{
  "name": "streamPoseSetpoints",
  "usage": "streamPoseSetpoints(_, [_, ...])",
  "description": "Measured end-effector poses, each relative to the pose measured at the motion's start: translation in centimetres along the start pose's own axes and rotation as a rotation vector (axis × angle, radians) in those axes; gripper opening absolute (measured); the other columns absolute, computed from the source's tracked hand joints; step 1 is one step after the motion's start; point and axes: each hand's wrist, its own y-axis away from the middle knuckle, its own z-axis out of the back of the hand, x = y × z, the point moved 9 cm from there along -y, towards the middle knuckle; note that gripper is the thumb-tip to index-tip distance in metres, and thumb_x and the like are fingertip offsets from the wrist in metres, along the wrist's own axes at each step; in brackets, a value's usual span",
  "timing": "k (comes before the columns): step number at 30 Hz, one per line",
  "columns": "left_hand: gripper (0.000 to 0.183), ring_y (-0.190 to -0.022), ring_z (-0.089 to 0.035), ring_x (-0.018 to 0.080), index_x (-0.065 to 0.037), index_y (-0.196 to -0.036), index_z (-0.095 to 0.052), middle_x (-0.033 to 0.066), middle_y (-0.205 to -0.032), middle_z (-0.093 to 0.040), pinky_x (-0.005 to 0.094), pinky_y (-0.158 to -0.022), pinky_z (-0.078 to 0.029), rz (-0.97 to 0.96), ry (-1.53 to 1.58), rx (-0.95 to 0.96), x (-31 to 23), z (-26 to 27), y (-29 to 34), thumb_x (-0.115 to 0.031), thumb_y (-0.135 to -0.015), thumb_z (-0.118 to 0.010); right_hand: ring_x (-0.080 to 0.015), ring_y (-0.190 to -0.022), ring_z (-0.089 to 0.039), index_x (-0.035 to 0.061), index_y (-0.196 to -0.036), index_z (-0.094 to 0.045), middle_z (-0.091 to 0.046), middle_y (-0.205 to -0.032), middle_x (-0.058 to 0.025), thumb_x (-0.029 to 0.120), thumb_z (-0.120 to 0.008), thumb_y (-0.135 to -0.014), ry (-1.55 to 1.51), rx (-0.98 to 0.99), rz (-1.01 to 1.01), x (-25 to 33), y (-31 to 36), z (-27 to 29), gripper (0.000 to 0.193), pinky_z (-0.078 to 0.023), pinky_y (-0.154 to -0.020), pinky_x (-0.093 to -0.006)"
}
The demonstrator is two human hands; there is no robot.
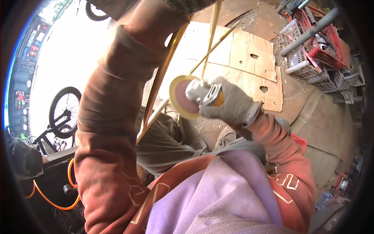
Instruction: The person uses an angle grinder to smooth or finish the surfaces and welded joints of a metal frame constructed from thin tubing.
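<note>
My right hand [233, 102], in a grey work glove, is closed round an angle grinder [198, 93] with a silver head and a bit of orange body. Its round disc [176, 97], yellowish at the rim and brownish inside, faces left beside the long brass-coloured bars. One wide bar [166, 67] slants down to my legs, and thinner strips [212, 36] cross behind the grinder. At the top edge, my left hand [189, 4] shows only a gloved part near the bars' upper ends. Its fingers are out of view, so its grip is hidden.
Flattened cardboard sheets [249, 58] lie on the floor ahead. Plastic crates [298, 54] with metal pipes [311, 31] stand at the far right. On the left are a bicycle [64, 113] and an orange hose [58, 206]. My bent legs [159, 146] are close below the bars.
</note>
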Motion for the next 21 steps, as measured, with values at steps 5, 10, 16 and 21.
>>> streamPoseSetpoints(5, [0.020, -0.075, -0.060, 0.0147, -0.002, -0.100, -0.068, 0.0045, -0.079, -0.064, 0.0307, -0.066, -0.048, 0.240, -0.079, 0.003, -3.1, -1.9, 1.4, -0.017, -0.089, -0.062, -0.0161, -0.096, -0.067, -0.0030, -0.108, -0.067, -0.072, -0.099, -0.0115, 0.024, -0.079, -0.075, -0.314, -0.008, 0.045, -0.9, -1.4, 3.4, 0.044, -0.053, -0.084, -0.0329])
streamPoseSetpoints(10, [0.021, -0.072, -0.059, 0.0141, -0.002, -0.098, -0.069, 0.0045, -0.075, -0.064, 0.0305, -0.063, -0.047, 0.198, -0.179, 0.026, -3.6, -1.4, 1.6, -0.020, -0.090, -0.061, -0.0239, -0.096, -0.066, -0.0069, -0.114, -0.059, -0.068, -0.102, -0.0185, 0.041, -0.085, -0.068, -0.059, 0.038, -0.029, 0.5, 0.3, 0.3, 0.071, -0.052, -0.085, -0.0340])
streamPoseSetpoints(16, [0.022, -0.072, -0.058, 0.0138, -0.001, -0.095, -0.069, 0.0042, -0.075, -0.064, 0.0301, -0.063, -0.047, 0.037, -0.059, 0.082, -4.7, -1.5, 2.6, -0.021, -0.090, -0.061, -0.0145, -0.093, -0.068, -0.0023, -0.109, -0.069, -0.072, -0.104, -0.0088, 0.018, -0.074, -0.078, -0.453, 0.052, 0.081, -1.4, -1.0, 3.0, 0.037, -0.054, -0.085, -0.0282])
streamPoseSetpoints(21, [0.021, -0.074, -0.059, 0.0139, -0.001, -0.095, -0.069, 0.0037, -0.077, -0.064, 0.0294, -0.065, -0.047, -0.020, -0.005, 0.103, -3.8, -0.7, 2.9, -0.020, -0.090, -0.060, -0.0204, -0.096, -0.067, -0.0006, -0.115, -0.065, -0.070, -0.101, -0.0140, 0.040, -0.081, -0.070, 0.065, 0.017, -0.085, -0.1, 0.5, 1.7, 0.062, -0.052, -0.086, -0.0344])
